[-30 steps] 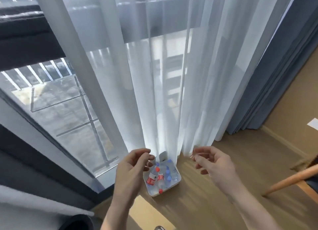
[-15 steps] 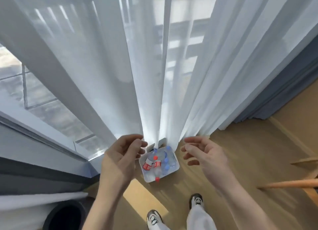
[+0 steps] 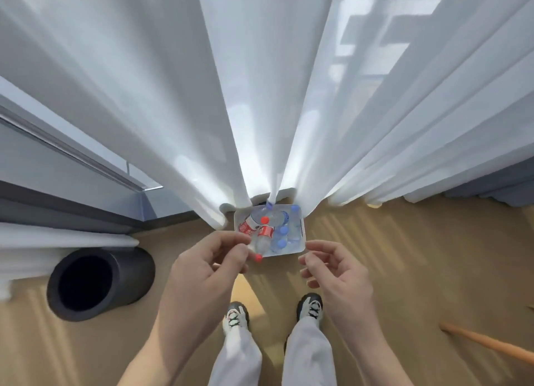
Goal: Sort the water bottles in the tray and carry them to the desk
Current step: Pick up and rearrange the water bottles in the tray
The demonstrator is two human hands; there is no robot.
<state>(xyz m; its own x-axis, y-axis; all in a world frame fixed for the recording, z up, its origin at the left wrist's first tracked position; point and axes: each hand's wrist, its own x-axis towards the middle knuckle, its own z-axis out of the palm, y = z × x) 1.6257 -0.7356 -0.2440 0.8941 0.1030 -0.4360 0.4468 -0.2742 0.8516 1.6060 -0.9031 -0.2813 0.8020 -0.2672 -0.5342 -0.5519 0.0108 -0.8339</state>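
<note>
Water bottles (image 3: 271,229) jumbled in white tray (image 3: 303,227) on floor, unsorted. Left hand (image 3: 208,258), right hand (image 3: 336,270) above, half-curled, empty. Next: crouch, reach tray.

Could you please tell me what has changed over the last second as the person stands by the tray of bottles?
The view has tipped downward: the person's shoes and a dark bin now show. The left hand and right hand have closed in on the tray, both open and empty. The water bottles lie in it on the floor as before.
</note>
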